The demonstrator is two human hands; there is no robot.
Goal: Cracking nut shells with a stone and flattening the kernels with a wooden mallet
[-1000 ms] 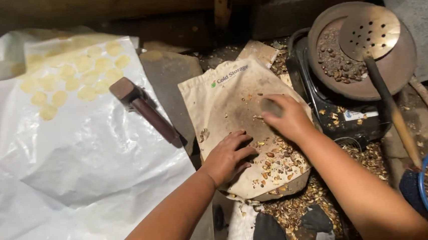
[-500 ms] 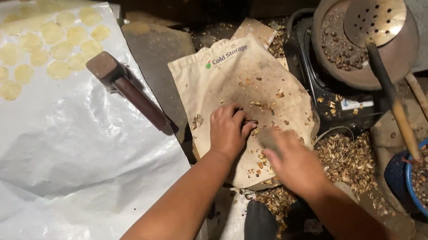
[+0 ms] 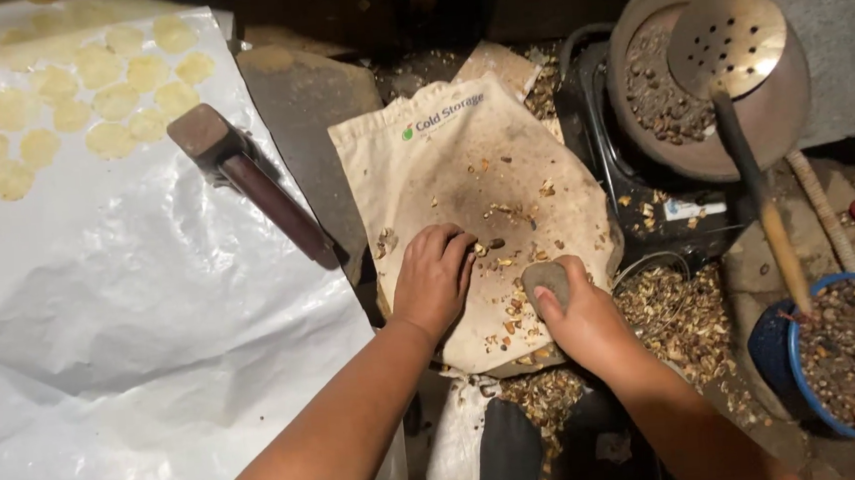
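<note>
Two hands work mid-cloth [image 3: 463, 177]: right hand [image 3: 582, 321] grips a stone [image 3: 548, 280]; left hand [image 3: 434, 276], fingers curled, should steady the nut [image 3: 495, 244] clear of the strike.

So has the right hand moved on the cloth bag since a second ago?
Yes. The right hand has pulled back from the middle of the cloth bag to its near edge, away from the metal pan, and now holds a grey stone.

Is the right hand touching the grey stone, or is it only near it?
Touching. The head view shows the right hand wrapped around the grey stone, thumb pressed on its face, above the cloth bag.
</note>
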